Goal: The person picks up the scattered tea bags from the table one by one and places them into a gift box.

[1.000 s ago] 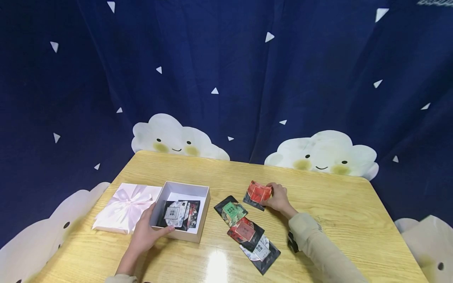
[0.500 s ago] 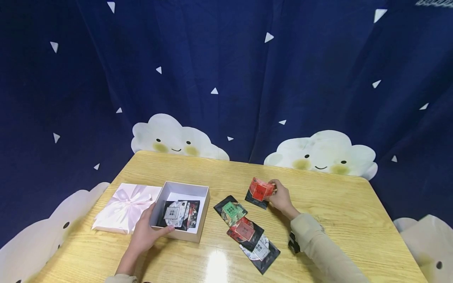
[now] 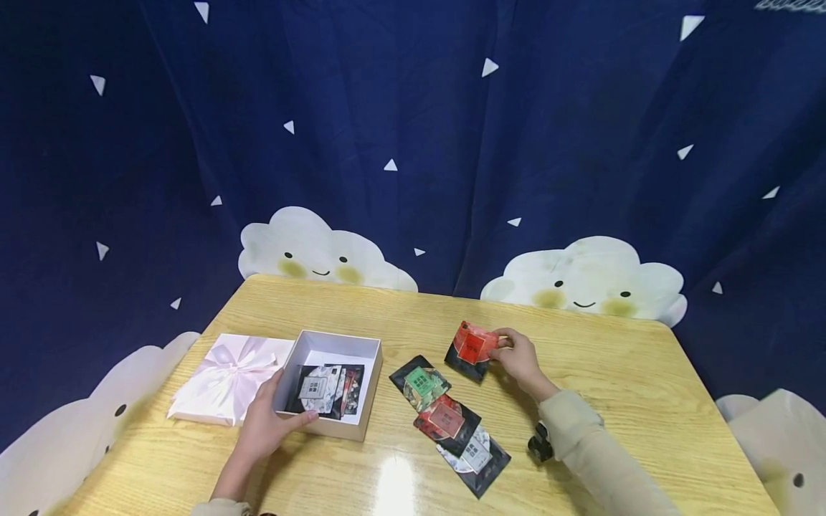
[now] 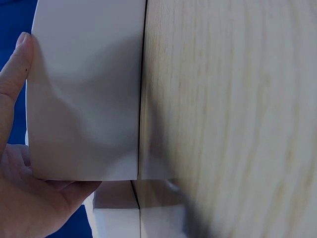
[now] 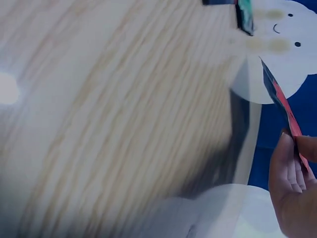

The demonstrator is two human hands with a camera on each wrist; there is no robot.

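My left hand [image 3: 266, 424] grips the near left corner of an open white box [image 3: 342, 430]. Its thumb lies along the front wall, and the other fingers are around the left side. Inside the box lie several black sachets [image 3: 314, 388] with patterned labels. My right hand [image 3: 521, 362] pinches the right edge of a red and black sachet [image 3: 470, 349] between thumb and fingers. In the right wrist view this sachet [image 5: 283, 101] appears edge-on, tilted above the tabletop. Left of it, a green-labelled sachet [image 3: 421, 383], a red-labelled sachet [image 3: 447, 423] and a white-labelled sachet [image 3: 475, 456] overlap in a row.
A pale pink lid with a ribbon bow [image 3: 234, 369] lies left of the box. A small black object [image 3: 539, 444] shows beside the right sleeve. The wooden table [image 3: 632, 401] ends at a dark blue curtain [image 3: 413, 143] with cloud shapes.
My right hand has lifted the red and black sachet slightly and turned it, so its label faces the head camera more. The right forearm has shifted a little right. The left hand stays put.
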